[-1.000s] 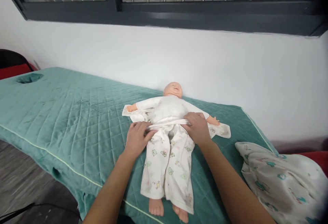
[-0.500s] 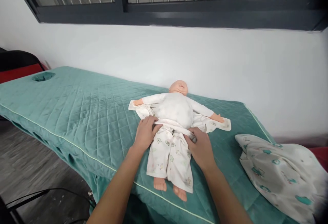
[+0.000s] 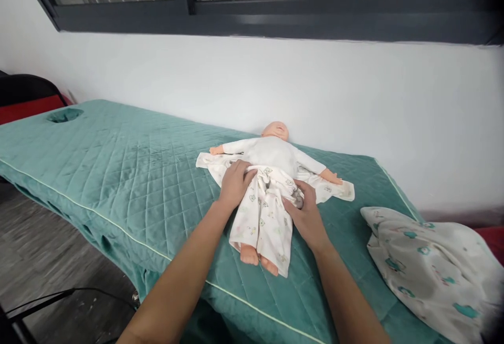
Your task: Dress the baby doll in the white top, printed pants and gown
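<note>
A baby doll (image 3: 275,130) lies on its back, arms spread, its head toward the wall and its bare feet toward me. White cloth covers its torso and arms. Printed white pants (image 3: 262,215) cover its legs, with the waistband up at the belly. My left hand (image 3: 236,182) pinches the waistband on the left side. On the other side, my right hand (image 3: 305,211) grips the bunched pants at the hip. A printed baby shirt (image 3: 333,190) is spread flat beneath the doll, its sleeves sticking out to both sides.
Green quilted cover (image 3: 137,176) lies over a long bed with a face hole (image 3: 65,115) at the far left. A printed white cloth bundle (image 3: 429,265) sits at the right. Behind the bed rise a white wall and a dark window frame (image 3: 275,21).
Both hands have drawn the waistband up over the doll's lower belly. The pant legs have shifted up toward the wall, and the feet with them.
</note>
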The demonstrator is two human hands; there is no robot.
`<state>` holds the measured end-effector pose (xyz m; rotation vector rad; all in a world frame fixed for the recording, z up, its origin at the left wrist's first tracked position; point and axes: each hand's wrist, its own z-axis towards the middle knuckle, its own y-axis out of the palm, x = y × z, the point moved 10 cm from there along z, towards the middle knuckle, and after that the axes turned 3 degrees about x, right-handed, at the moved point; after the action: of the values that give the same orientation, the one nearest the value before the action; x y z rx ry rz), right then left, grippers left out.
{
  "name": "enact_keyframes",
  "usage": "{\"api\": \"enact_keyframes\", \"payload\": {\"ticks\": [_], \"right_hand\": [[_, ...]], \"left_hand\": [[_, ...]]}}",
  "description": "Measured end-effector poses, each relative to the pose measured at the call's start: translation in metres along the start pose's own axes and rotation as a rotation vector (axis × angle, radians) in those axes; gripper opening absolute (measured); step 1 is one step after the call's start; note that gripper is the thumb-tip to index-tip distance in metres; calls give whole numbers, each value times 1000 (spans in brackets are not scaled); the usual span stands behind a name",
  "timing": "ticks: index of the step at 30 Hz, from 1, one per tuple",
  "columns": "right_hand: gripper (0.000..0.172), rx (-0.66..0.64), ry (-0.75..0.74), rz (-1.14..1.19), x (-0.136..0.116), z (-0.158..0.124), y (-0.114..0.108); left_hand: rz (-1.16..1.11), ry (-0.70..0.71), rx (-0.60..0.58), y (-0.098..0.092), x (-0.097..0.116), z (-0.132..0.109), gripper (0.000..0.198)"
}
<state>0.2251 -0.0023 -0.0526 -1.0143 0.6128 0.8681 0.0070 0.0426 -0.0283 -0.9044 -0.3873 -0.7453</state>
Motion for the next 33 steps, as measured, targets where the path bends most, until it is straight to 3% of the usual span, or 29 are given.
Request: {"api": "enact_keyframes", "payload": {"ticks": [3, 8, 12, 16, 19, 24, 27, 33], "right_hand": [[51, 5, -19, -23, -4, 1, 0], [47, 5, -44, -52, -7, 2, 2], [39, -3, -135, -145, -15, 6, 6], [19, -28, -230, -233, -28, 8, 9], [22, -82, -250, -209, -40, -2, 10], [34, -164, -129, -191, -55, -43, 9], [33, -174, -78, -140, -62, -60, 11], [27, -142, 29, -17, -47, -41, 15]], "left_hand": [[-31, -51, 17, -7, -3, -16, 18], [-161, -165, 33, -30, 4, -70, 16], [-299, -225, -18, -36, 7, -95, 19], [-362, -200, -103, -30, 11, -93, 47], [-372, -208, -114, -28, 9, -90, 56], [-372, -212, -92, -28, 7, -92, 49], [-352, -178, -90, -28, 13, -92, 43], [-302, -140, 6, -27, 23, -68, 32]]}}
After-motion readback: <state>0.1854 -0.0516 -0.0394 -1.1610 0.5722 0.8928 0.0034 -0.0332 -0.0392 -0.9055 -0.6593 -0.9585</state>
